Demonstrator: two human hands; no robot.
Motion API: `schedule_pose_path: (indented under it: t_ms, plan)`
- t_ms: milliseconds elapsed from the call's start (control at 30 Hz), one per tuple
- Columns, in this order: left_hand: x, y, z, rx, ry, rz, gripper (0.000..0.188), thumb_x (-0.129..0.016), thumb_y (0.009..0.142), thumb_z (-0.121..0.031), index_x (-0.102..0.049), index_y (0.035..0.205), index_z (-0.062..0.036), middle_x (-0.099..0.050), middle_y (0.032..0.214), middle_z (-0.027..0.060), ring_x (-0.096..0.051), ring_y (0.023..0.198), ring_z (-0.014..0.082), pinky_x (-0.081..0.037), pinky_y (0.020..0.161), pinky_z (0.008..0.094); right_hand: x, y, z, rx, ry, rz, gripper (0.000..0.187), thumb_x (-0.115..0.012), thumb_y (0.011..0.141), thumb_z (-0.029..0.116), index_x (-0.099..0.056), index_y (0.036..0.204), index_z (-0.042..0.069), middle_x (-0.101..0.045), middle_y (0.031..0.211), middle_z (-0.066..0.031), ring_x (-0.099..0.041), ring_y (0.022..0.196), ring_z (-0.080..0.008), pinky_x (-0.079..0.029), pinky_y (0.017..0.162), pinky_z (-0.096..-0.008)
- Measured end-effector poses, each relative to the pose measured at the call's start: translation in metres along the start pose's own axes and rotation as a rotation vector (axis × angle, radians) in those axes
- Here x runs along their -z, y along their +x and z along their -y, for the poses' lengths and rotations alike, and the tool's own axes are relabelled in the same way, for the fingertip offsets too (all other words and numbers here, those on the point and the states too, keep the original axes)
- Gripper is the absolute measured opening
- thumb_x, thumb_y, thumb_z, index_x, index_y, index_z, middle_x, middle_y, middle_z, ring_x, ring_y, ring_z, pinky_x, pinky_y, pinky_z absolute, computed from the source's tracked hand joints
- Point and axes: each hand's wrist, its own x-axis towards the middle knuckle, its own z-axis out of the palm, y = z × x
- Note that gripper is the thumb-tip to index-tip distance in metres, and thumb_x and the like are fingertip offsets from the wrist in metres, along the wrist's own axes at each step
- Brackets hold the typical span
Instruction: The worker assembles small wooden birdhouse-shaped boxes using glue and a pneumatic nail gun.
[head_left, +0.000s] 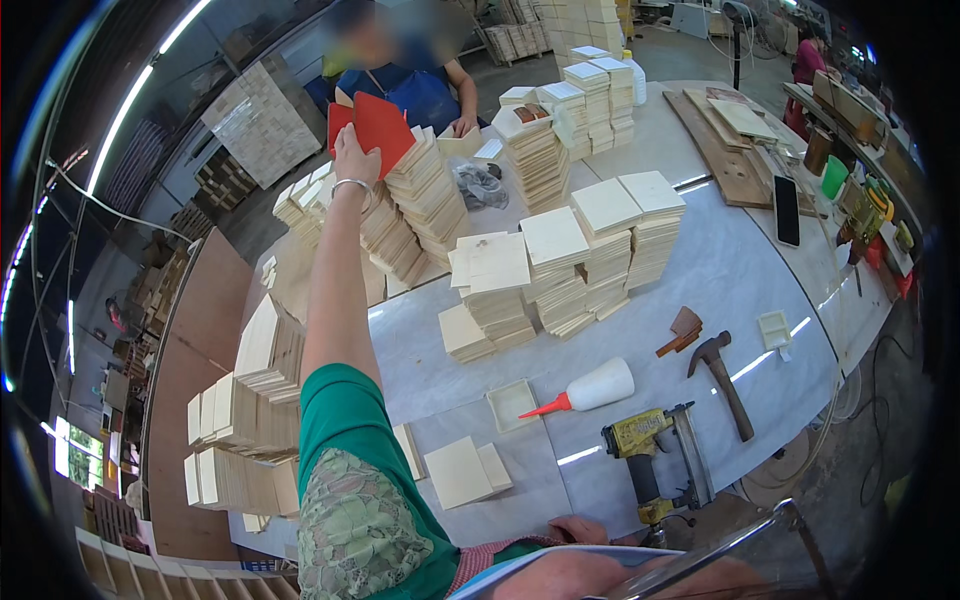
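Right hand [578, 530]: at the near table edge, mostly hidden. Can't tell how open it is or whether it holds anything. Nailer [637, 433] lies just beside it, loose boards [460, 472] to its left. Beyond those, glue bottle [605, 384] on its side, red nozzle over the tray [512, 400], hammer [730, 388] off right. None of these is in hand.

Past the tools, board stacks [490, 265] stand mid-table; more stacks at left, beside the forearm.

Left arm is near full stretch, running up and away across the table's left side, elbow almost straight, bangle at the wrist. Left hand [357, 160] is closed on the red piece [388, 130], gripping its near edge, thumb on the right. Piece is tilted, above or against the far stacks [425, 195]; can't tell if it touches. Co-worker [415, 95] is just behind it.

My read: step in hand is handling the red piece at the far stacks, either placing or fetching. Next move calls for a firm pinch and clearance over the stack tops; a low sweep could topple them.
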Motion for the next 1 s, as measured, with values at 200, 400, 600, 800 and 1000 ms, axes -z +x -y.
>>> schedule_pose_path:
  t_ms: [200,400,600,800,1000]
  plan:
    - [0.008,-0.027,-0.014,-0.036,0.069,0.014,0.085,-0.069,0.077,-0.019,-0.021,0.146,-0.0035,-0.026,0.147,0.022,-0.026,0.138,0.035,-0.028,0.111,0.0377,-0.002,-0.005,0.007,0.043,-0.079,-0.058,0.02,-0.07,0.075,0.002,-0.063,0.093,0.005,-0.061,0.07,-0.0106,-0.063,0.058,-0.023,-0.05,0.052,-0.0301]
    - [0.02,-0.055,0.011,-0.084,0.063,-0.027,0.086,-0.07,0.075,-0.019,-0.022,0.145,-0.0049,-0.021,0.148,0.0236,-0.034,0.132,0.0393,-0.037,0.105,0.0404,-0.005,-0.014,0.016,0.016,-0.144,-0.092,0.016,-0.069,0.077,0.002,-0.064,0.091,0.005,-0.062,0.07,-0.0109,-0.063,0.057,-0.0253,-0.051,0.053,-0.0321]
    - [0.124,-0.156,-0.027,-0.005,-0.312,0.362,0.06,-0.068,0.085,-0.015,-0.04,0.135,0.0016,-0.051,0.128,0.0152,-0.06,0.092,0.0131,-0.051,0.073,0.0255,-0.003,-0.005,0.008,0.042,-0.257,-0.042,0.008,-0.067,0.078,0.004,-0.062,0.086,0.004,-0.059,0.071,-0.0115,-0.058,0.056,-0.0259,-0.047,0.053,-0.0339]
    - [0.182,-0.354,-0.025,0.287,-0.643,0.395,0.049,-0.062,0.089,-0.018,-0.045,0.13,0.0013,-0.056,0.122,0.0102,-0.061,0.093,0.0156,-0.05,0.076,0.0266,0.0,0.016,0.025,-0.041,-0.177,-0.052,0.008,-0.064,0.081,0.001,-0.063,0.089,0.002,-0.057,0.068,-0.007,-0.053,0.051,-0.014,-0.043,0.048,-0.0262]
    - [0.189,-0.479,-0.019,0.812,-0.843,0.539,0.034,-0.051,0.097,-0.024,-0.054,0.122,-0.0015,-0.06,0.116,0.0073,-0.059,0.091,0.0115,-0.047,0.069,0.0252,0.0,0.006,0.017,-0.305,0.028,-0.002,0.01,-0.063,0.087,0.007,-0.063,0.094,0.001,-0.058,0.066,-0.0018,-0.052,0.055,-0.005,-0.042,0.049,-0.0218]
